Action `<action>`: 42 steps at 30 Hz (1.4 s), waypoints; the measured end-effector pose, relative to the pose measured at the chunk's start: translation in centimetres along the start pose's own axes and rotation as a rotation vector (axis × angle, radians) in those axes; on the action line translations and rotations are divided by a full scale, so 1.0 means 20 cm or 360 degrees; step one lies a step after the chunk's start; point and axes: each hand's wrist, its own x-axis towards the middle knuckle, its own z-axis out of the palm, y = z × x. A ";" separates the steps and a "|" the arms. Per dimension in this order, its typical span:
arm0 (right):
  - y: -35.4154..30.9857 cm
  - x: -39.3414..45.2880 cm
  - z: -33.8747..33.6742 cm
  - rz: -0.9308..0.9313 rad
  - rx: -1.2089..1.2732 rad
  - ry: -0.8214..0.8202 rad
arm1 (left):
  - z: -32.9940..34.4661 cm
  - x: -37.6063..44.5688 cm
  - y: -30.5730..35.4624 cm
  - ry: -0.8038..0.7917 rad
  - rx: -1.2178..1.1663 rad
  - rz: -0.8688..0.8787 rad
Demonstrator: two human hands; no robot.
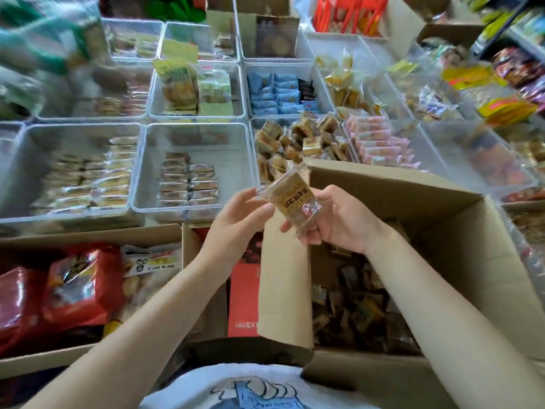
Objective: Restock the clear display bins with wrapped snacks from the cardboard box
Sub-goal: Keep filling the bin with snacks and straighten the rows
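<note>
A tan wrapped snack (293, 199) in clear film is held up between both hands, above the left flap of the open cardboard box (460, 231). My left hand (241, 219) pinches the wrapper's left end with thumb and fingertips. My right hand (333, 222) grips the pack's lower right side with curled fingers. Several dark wrapped snacks (354, 308) lie loose in the bottom of the box. Just beyond the hands a clear bin (253, 149) is piled with the same tan snacks (298, 137).
Rows of clear bins hold other wrapped snacks: a half-filled one (188, 184) left of the hands, a pale stack (88, 181) further left, blue packs (280, 93) and pink packs (380, 143) behind. A second carton (88, 231) at lower left holds red bags (73, 287).
</note>
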 end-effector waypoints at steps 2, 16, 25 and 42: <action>-0.03 0.15 0.15 0.0022 -0.0177 -0.0044 | -0.17 0.00 0.05 0.0074 -0.0057 -0.0008; -0.05 1.07 0.74 0.0055 -0.1108 0.0464 | -1.26 0.27 0.01 0.0162 0.0378 -0.0074; -0.10 1.57 0.24 0.0122 -0.1772 0.1076 | -1.35 0.63 -0.45 0.0004 0.1835 -0.0138; 0.28 2.32 -0.11 0.0391 -0.2509 0.0754 | -1.33 0.74 -0.63 0.0118 0.2279 0.0041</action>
